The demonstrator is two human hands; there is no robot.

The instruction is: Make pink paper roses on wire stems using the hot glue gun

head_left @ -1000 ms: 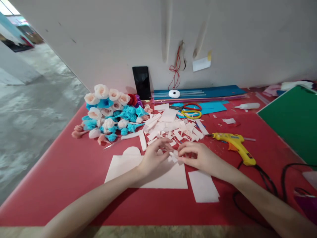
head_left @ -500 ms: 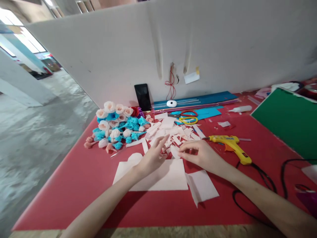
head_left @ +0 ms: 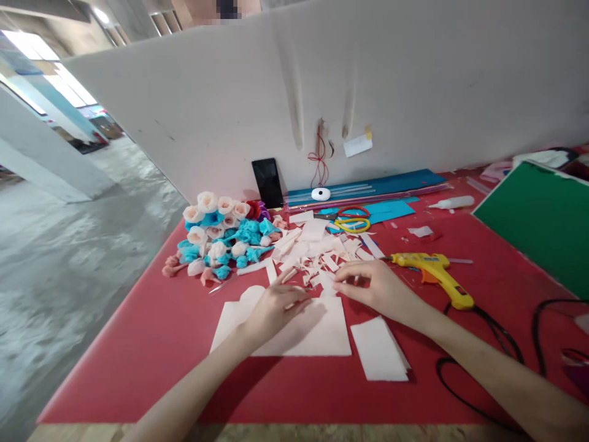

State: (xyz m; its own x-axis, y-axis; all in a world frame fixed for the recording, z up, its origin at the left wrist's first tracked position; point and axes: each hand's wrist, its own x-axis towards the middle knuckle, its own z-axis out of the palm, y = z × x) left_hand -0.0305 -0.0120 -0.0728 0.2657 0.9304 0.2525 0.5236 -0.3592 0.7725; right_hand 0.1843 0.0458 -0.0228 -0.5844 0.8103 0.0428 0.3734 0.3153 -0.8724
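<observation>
Dozens of paper flowers [head_left: 221, 236], pale pink and blue, lie heaped at the far left of the red table [head_left: 138, 344]. Right of them a large pale sheet [head_left: 317, 334] lies flat, and the left hand [head_left: 273, 307] rests on its upper edge, fingers loosely curled with the forefinger stretched toward the scraps; whether it grips anything cannot be told. Just beyond is a pile of cut paper scraps [head_left: 317, 245]. The right hand [head_left: 375, 285] sits at the near edge of that pile, thumb and fingers pressed together on a small pale scrap [head_left: 327, 283]. A smaller sheet [head_left: 380, 350] lies below that wrist. Further right, a yellow glue gun [head_left: 435, 273] lies on its side, scissors [head_left: 352, 218] behind it, and a green board [head_left: 543, 221] at the far right.
</observation>
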